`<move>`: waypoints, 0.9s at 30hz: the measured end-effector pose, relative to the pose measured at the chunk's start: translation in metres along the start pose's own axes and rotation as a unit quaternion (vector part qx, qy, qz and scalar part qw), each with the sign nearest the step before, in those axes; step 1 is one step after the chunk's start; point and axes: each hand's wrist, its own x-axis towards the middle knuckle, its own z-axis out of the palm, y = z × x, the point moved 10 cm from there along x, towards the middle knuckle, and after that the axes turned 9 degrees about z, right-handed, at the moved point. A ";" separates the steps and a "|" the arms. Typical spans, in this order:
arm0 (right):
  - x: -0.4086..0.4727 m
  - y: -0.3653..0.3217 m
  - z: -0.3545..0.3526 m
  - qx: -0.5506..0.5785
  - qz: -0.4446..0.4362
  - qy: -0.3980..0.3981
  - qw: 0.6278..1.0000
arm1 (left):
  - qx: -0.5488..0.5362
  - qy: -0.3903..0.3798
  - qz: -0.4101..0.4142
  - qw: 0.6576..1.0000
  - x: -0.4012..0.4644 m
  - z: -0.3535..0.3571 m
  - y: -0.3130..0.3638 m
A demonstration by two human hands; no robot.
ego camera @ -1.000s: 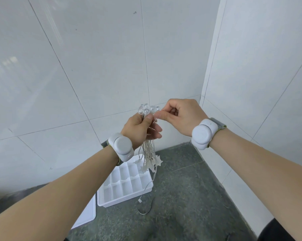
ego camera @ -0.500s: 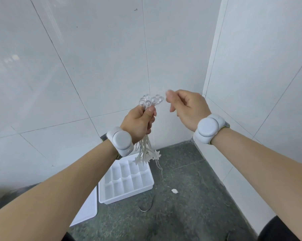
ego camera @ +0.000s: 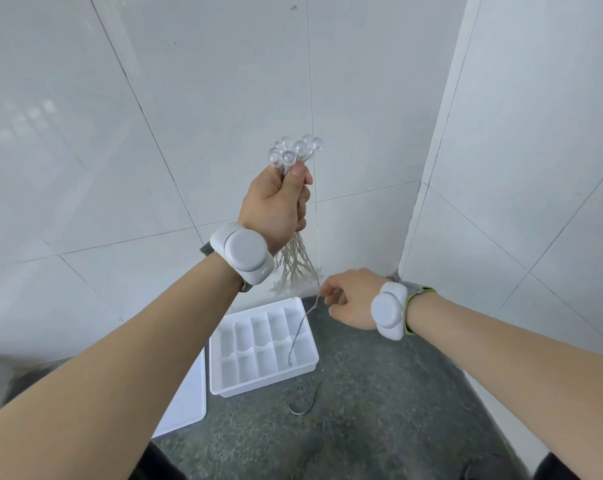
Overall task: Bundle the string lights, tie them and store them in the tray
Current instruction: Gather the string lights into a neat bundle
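Note:
My left hand [ego camera: 279, 206] is raised in a fist around the bundled string lights [ego camera: 295, 152]. Clear round bulbs stick out above the fist, and looped wires with small star shapes hang below it. My right hand [ego camera: 348, 297] is lower, to the right, pinching the thin loose wire end [ego camera: 302, 327] that trails down over the tray. The white compartment tray [ego camera: 310, 367] sits on the grey floor below both hands, its cells holding nothing except the dangling wire tip.
A flat white lid [ego camera: 185, 400] lies left of the tray, partly under my left arm. A short curved tie wire [ego camera: 305, 407] lies on the floor in front of the tray. White tiled walls meet in a corner behind.
My right hand dropped from beside the bulbs to below the bundle and now pinches the trailing wire. My left hand lifted the bundle higher.

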 end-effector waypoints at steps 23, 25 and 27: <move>0.004 -0.022 0.001 0.167 -0.068 0.051 0.982 | 0.009 0.110 0.024 0.994 0.008 -0.046 0.010; 0.006 -0.013 0.003 0.175 -0.064 0.040 0.982 | 0.038 0.133 0.030 0.990 0.010 -0.062 0.010; 0.005 -0.005 0.003 0.183 -0.061 0.037 0.981 | 0.066 0.159 0.035 0.984 0.014 -0.083 0.011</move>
